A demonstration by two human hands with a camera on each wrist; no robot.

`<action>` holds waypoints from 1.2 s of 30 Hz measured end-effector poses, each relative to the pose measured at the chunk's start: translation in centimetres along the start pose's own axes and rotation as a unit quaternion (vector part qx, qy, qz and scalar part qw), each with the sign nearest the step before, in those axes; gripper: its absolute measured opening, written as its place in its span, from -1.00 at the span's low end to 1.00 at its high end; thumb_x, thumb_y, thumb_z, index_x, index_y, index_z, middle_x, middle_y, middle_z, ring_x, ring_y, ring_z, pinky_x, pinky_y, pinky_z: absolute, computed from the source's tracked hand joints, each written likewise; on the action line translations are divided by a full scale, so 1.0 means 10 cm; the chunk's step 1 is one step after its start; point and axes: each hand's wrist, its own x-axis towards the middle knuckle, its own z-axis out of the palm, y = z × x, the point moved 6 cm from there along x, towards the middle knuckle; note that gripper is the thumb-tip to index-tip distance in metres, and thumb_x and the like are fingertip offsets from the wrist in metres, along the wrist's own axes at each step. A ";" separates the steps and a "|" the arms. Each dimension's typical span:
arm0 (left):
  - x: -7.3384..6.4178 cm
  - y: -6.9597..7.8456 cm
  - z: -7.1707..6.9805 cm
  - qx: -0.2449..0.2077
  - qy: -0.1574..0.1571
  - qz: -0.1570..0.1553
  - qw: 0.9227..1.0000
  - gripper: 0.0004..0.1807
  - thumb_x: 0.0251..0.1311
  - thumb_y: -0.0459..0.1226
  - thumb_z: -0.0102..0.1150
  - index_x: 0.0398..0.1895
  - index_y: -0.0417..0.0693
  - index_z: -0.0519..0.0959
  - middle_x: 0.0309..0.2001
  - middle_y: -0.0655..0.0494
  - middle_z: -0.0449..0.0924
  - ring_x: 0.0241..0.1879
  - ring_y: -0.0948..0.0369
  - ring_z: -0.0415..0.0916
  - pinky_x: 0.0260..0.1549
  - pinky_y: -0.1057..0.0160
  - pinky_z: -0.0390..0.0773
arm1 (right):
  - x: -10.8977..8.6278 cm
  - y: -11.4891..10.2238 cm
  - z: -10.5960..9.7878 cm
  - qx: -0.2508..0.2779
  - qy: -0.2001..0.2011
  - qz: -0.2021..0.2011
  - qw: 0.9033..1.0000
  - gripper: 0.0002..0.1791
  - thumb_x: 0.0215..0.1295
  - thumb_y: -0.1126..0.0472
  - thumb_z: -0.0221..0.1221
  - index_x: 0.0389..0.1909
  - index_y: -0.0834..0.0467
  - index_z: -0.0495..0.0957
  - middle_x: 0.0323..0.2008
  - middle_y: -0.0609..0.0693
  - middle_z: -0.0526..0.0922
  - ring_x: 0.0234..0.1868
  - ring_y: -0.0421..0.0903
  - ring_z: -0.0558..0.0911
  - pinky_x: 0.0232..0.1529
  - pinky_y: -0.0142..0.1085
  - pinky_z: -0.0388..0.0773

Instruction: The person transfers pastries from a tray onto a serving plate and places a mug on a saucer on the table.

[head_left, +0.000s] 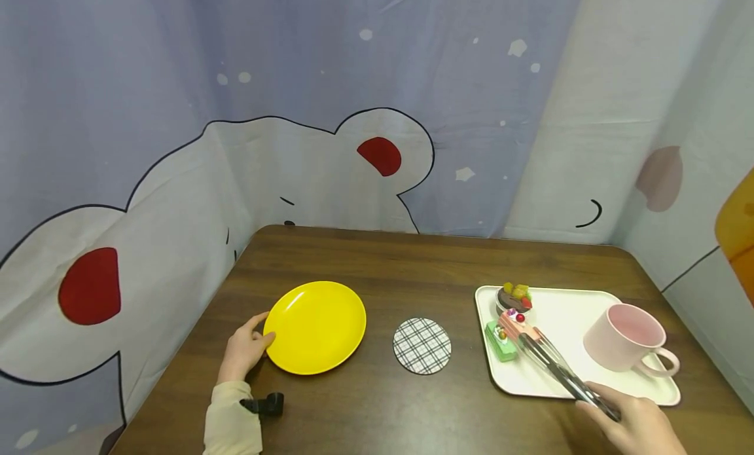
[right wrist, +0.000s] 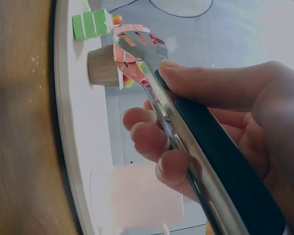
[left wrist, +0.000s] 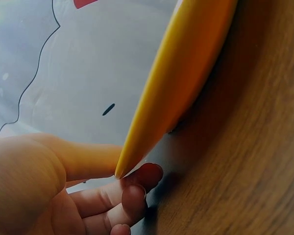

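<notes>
The right grip (head_left: 633, 417) holds dark-handled silver metal tongs (head_left: 570, 378); ahead of it, their tips clasp a pink layered cake slice (head_left: 516, 325) above a white rectangular tray (head_left: 568, 311). The left grip (head_left: 244, 347) pinches a glossy yellow round plate (head_left: 315, 327) (by its rim).

No word, label, brand or number can be read on the tongs (head_left: 567, 375) held in the right hand (head_left: 636, 419), nor on the yellow plate (head_left: 315, 327) the left hand (head_left: 243, 351) grips. No lettering is legible on the pink mug (head_left: 609, 344) just beyond the right hand's grip, the checked disc (head_left: 421, 345) between the hands or the curtain (head_left: 294, 69) behind.
</notes>
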 end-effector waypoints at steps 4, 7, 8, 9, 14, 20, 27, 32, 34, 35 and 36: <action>-0.01 0.01 0.00 -0.001 0.001 -0.001 1.000 -0.40 0.34 -0.25 0.04 0.41 -0.19 0.21 -0.56 0.03 0.47 -0.53 0.19 0.39 -0.46 0.28 0.34 | 0.05 -0.08 0.02 0.013 0.012 -0.022 1.000 -0.69 -0.07 0.15 0.45 -0.28 0.17 0.68 -0.67 -0.44 0.36 -0.57 -0.46 0.21 -0.56 -0.38 0.20; -0.01 0.01 0.01 -0.001 0.000 -0.001 1.000 -0.40 0.34 -0.24 0.04 0.41 -0.19 0.20 -0.56 0.03 0.47 -0.53 0.19 0.39 -0.46 0.28 0.33 | 0.10 -0.15 0.04 0.016 0.028 -0.050 0.998 -0.71 -0.11 0.18 0.46 -0.30 0.14 0.68 -0.64 -0.41 0.45 -0.55 -0.48 0.23 -0.54 -0.40 0.23; 0.00 0.00 0.01 -0.002 0.000 0.000 1.000 -0.40 0.34 -0.24 0.04 0.42 -0.19 0.20 -0.56 0.03 0.47 -0.53 0.19 0.39 -0.45 0.28 0.33 | 0.12 -0.18 0.04 0.017 0.033 -0.057 0.998 -0.71 -0.12 0.19 0.46 -0.31 0.13 0.68 -0.63 -0.40 0.47 -0.55 -0.48 0.23 -0.54 -0.41 0.24; -0.01 0.00 0.02 -0.003 0.000 0.000 1.000 -0.40 0.34 -0.24 0.04 0.42 -0.19 0.20 -0.56 0.03 0.47 -0.53 0.19 0.39 -0.45 0.28 0.33 | 0.14 -0.20 0.05 0.018 0.038 -0.062 0.997 -0.72 -0.13 0.20 0.47 -0.32 0.13 0.69 -0.62 -0.39 0.49 -0.55 -0.49 0.23 -0.53 -0.43 0.23; 0.00 -0.02 0.02 -0.007 0.003 0.002 1.000 -0.39 0.34 -0.24 0.04 0.42 -0.18 0.20 -0.58 0.04 0.47 -0.54 0.19 0.39 -0.45 0.28 0.33 | 0.22 -0.33 0.11 0.044 0.037 -0.060 0.997 -0.72 -0.12 0.27 0.44 -0.29 0.16 0.70 -0.63 -0.38 0.47 -0.60 -0.51 0.19 -0.55 -0.50 0.15; -0.01 -0.02 0.01 -0.008 0.003 0.001 1.000 -0.39 0.34 -0.24 0.04 0.42 -0.18 0.20 -0.59 0.05 0.47 -0.55 0.19 0.38 -0.45 0.28 0.32 | 0.35 -0.49 0.18 0.047 0.039 -0.058 0.996 -0.69 -0.13 0.23 0.45 -0.27 0.16 0.72 -0.66 -0.37 0.44 -0.58 -0.49 0.22 -0.55 -0.44 0.22; -0.02 0.00 0.00 -0.011 0.007 0.004 1.000 -0.40 0.34 -0.26 0.04 0.42 -0.19 0.21 -0.58 0.05 0.47 -0.55 0.20 0.38 -0.46 0.29 0.33 | 0.52 -0.70 0.30 0.074 0.014 -0.042 0.996 -0.68 -0.05 0.22 0.43 -0.20 0.18 0.71 -0.78 -0.38 0.46 -0.68 -0.60 0.30 -0.58 -0.44 0.29; -0.01 -0.02 0.00 -0.014 0.005 0.004 1.000 -0.39 0.34 -0.25 0.04 0.42 -0.18 0.20 -0.57 0.05 0.49 -0.54 0.20 0.40 -0.45 0.28 0.33 | 0.64 -0.82 0.44 0.098 -0.017 -0.034 0.994 -0.67 0.02 0.21 0.39 -0.15 0.24 0.70 -0.78 -0.32 0.51 -0.72 -0.61 0.32 -0.63 -0.47 0.28; -0.01 -0.03 0.01 -0.017 0.000 0.001 1.000 -0.39 0.35 -0.23 0.03 0.44 -0.16 0.19 -0.56 0.06 0.50 -0.53 0.20 0.40 -0.43 0.27 0.34 | 0.68 -0.86 0.48 0.100 -0.017 -0.039 0.994 -0.66 0.02 0.23 0.39 -0.15 0.25 0.70 -0.78 -0.29 0.53 -0.74 -0.61 0.33 -0.62 -0.45 0.32; 0.00 -0.04 0.02 -0.020 -0.002 0.000 1.000 -0.38 0.35 -0.22 0.03 0.44 -0.15 0.18 -0.55 0.06 0.50 -0.53 0.20 0.41 -0.42 0.27 0.34 | 0.69 -0.88 0.50 0.099 -0.015 -0.045 0.994 -0.66 0.00 0.23 0.39 -0.15 0.25 0.70 -0.78 -0.27 0.54 -0.74 -0.62 0.33 -0.60 -0.44 0.35; 0.00 -0.04 0.03 -0.023 -0.005 -0.002 1.000 -0.38 0.36 -0.22 0.03 0.45 -0.13 0.18 -0.55 0.07 0.50 -0.52 0.19 0.41 -0.42 0.27 0.35 | 0.71 -0.90 0.52 0.098 -0.011 -0.051 0.994 -0.66 -0.01 0.24 0.40 -0.16 0.25 0.70 -0.78 -0.27 0.55 -0.75 -0.62 0.34 -0.58 -0.42 0.39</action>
